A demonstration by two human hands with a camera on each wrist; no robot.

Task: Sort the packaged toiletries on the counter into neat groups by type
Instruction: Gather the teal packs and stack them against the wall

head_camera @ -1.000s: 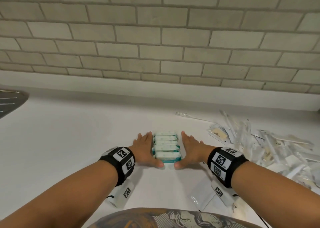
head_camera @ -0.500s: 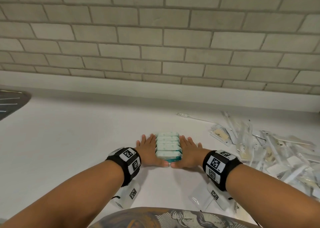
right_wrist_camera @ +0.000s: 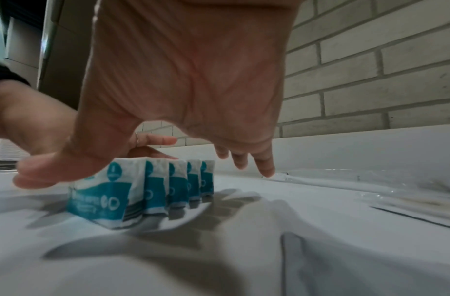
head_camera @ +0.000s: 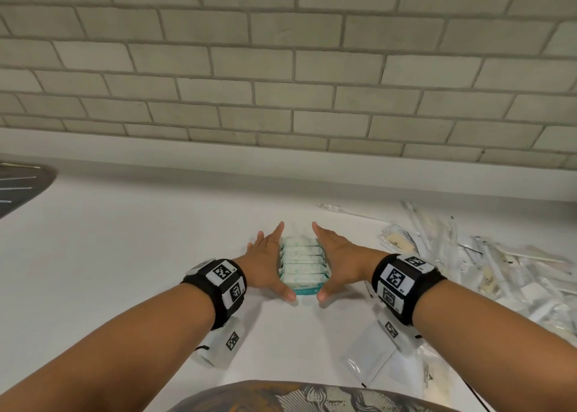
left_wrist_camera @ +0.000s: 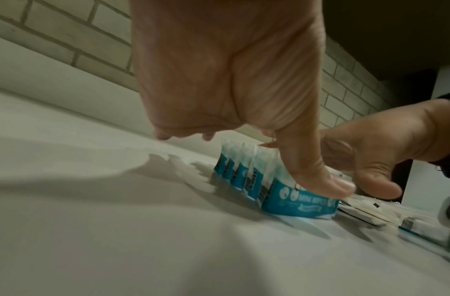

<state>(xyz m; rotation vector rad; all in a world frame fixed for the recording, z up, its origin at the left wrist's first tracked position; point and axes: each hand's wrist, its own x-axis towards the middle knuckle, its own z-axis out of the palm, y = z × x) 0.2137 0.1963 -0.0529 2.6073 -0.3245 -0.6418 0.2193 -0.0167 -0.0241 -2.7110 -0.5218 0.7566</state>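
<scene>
1. While half a second ago both palms were pressed flat against the sides of the row of mini wipes packs (head_camera: 301,264), the left hand (head_camera: 268,263) and right hand (head_camera: 338,260) now stand slightly off it, fingers straight and spread wide, holding nothing.
2. Between the two hands the five teal-and-white packs stand upright on edge, face to face, in one tight line running away from the person on the white tabletop (head_camera: 131,255).
3. From the left wrist view, the left thumb (left_wrist_camera: 317,180) touches the top of the nearest pack; whether the right thumb (right_wrist_camera: 39,176) touches it or hovers just above cannot be told.
4. Compared with a second ago, the row has stayed in place and looks squarer, its sides even.
5. By my reading, the wipes group is finished and the hands are letting go of it.
6. Well to the right of the right hand lies the unsorted heap of clear-wrapped toiletries (head_camera: 487,261), with a wrapped toothbrush (head_camera: 343,210) beyond that hand's fingertips.
7. Close under the right wrist lies a flat white sachet (head_camera: 368,357), so much of the sorting is left to do.
</scene>
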